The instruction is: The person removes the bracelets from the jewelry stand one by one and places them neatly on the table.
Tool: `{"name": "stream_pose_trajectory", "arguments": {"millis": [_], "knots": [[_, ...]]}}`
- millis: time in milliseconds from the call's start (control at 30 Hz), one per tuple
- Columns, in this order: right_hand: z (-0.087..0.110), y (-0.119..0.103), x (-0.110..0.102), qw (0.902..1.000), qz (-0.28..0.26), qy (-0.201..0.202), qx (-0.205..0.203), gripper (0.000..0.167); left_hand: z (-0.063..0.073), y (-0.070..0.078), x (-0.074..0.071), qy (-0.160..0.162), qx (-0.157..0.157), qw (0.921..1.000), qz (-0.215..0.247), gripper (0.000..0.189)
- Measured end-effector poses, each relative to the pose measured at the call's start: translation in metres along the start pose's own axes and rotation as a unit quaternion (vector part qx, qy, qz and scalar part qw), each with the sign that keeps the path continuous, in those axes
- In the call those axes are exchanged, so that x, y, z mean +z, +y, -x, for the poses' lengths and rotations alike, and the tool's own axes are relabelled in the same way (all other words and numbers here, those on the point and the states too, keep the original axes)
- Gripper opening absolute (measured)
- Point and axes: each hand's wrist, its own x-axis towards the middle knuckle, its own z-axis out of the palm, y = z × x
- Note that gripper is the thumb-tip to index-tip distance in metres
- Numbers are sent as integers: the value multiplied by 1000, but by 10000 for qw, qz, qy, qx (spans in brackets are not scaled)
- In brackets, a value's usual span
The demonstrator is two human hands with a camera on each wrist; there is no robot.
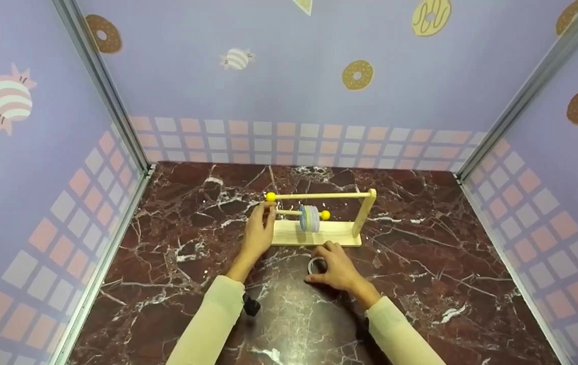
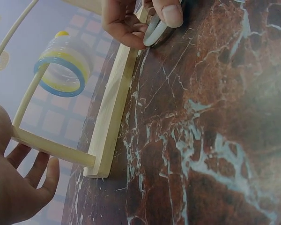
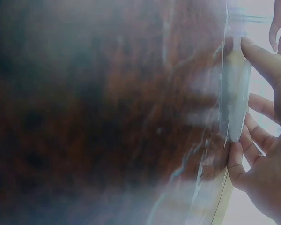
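A pale wooden stand (image 1: 316,238) has two rods tipped with yellow balls. Several rings (image 1: 310,219), blue, yellow and whitish, hang together on the lower rod. At the stand's left end, my left hand (image 1: 260,228) holds the upright post (image 2: 54,149), its fingers reaching behind the wood in the left wrist view. My right hand (image 1: 337,267) pinches a whitish ring (image 3: 240,101) between thumb and fingers in front of the stand. That ring stands on edge, at or just above the tabletop.
The dark red marbled tabletop (image 1: 167,284) lies under everything. Lilac walls (image 1: 289,96) with sweets and checked patterns enclose its back and sides, with metal corner posts (image 1: 106,86). A small black object (image 1: 251,305) sits at my left wrist.
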Motion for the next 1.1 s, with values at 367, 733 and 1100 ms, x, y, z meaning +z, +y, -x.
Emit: {"name": "stream_pose_trajectory", "arguments": {"millis": [367, 733, 1100], "knots": [[11, -2, 15, 10000, -42, -43, 12, 58, 16, -9, -2, -204, -28, 9997, -143, 25], [2, -1, 6, 10000, 39, -16, -47, 61, 8, 1, -9, -211, 43, 9998, -25, 25], [0, 2, 4, 9999, 91, 31, -101, 62, 4, -1, -5, -150, 56, 9998, 96, 24]]}}
